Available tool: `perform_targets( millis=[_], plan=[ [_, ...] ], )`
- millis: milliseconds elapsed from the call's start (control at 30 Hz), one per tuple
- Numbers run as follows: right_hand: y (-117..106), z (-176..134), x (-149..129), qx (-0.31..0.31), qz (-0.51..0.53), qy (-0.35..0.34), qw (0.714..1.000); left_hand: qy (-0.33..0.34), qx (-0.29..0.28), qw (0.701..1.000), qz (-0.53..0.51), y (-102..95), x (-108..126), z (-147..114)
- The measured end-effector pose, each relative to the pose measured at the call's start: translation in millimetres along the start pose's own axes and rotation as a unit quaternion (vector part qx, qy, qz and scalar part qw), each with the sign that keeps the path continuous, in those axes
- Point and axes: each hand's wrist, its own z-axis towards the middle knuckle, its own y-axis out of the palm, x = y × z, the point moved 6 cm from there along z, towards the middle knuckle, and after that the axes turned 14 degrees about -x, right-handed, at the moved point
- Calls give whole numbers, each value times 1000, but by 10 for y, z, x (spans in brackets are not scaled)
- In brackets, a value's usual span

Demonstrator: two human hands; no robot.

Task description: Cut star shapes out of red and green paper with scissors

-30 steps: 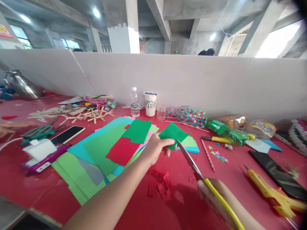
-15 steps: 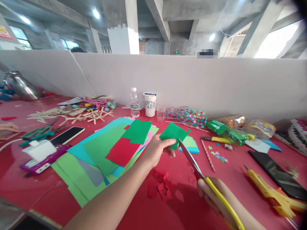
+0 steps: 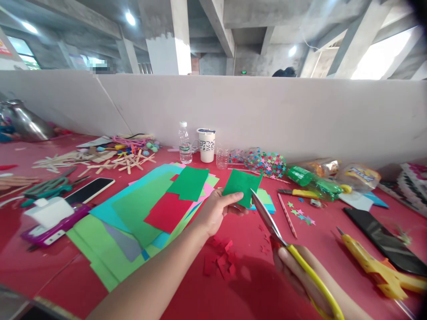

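My left hand (image 3: pixel 216 211) pinches a dark green sheet of paper (image 3: pixel 240 184) by its lower left edge, with the thumb on top. In my right hand (image 3: pixel 295 266) is a pair of scissors (image 3: pixel 308 271) with yellow handles. Their long metal blades point up and left, and the tips are at the paper's right edge. The blades look nearly closed. Small red paper scraps (image 3: pixel 223 260) lie on the table below the hands. Left of the paper spreads a pile of coloured sheets (image 3: pixel 133 213), topped by another dark green piece (image 3: pixel 190 182) and a red piece (image 3: pixel 165 211).
A yellow glue gun (image 3: pixel 370 266) and black phone (image 3: pixel 383 240) lie right. Behind stand a water bottle (image 3: pixel 185 144) and white cup (image 3: pixel 207 146). A green plastic bottle (image 3: pixel 310 181) lies back right. Wooden sticks (image 3: pixel 130 162), a white phone (image 3: pixel 90 190) and a purple device (image 3: pixel 53 229) are left.
The green paper has turned slightly, and the piece that stuck out at its right side no longer shows. The scissor tips have shifted from over the paper to its right edge.
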Motion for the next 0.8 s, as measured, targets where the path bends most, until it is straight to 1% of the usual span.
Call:
perform_targets(
  millis=[200,367,433,500,600,700,800],
  plan=[
    [-12,32,17,-1,19,4,1000,6,24,999,35,-73,1,4],
    [-5,11,-11,-1,0,4,1000,-13,-18,999,32,-23,-19,3],
    [7,11,-18,-9,-2,1,1000,-8,-5,1000,28,-6,-28,-6],
    [16,16,-3,-13,-1,5,1000,5,24,999,32,4,-41,-19],
    [31,24,47,-13,-7,19,1000,31,53,996,60,28,-54,-37],
    [52,18,80,-17,0,19,1000,46,61,994,80,51,-64,-49],
    [71,-9,72,-21,2,11,1000,51,59,994,73,74,-74,-54]
  ],
)
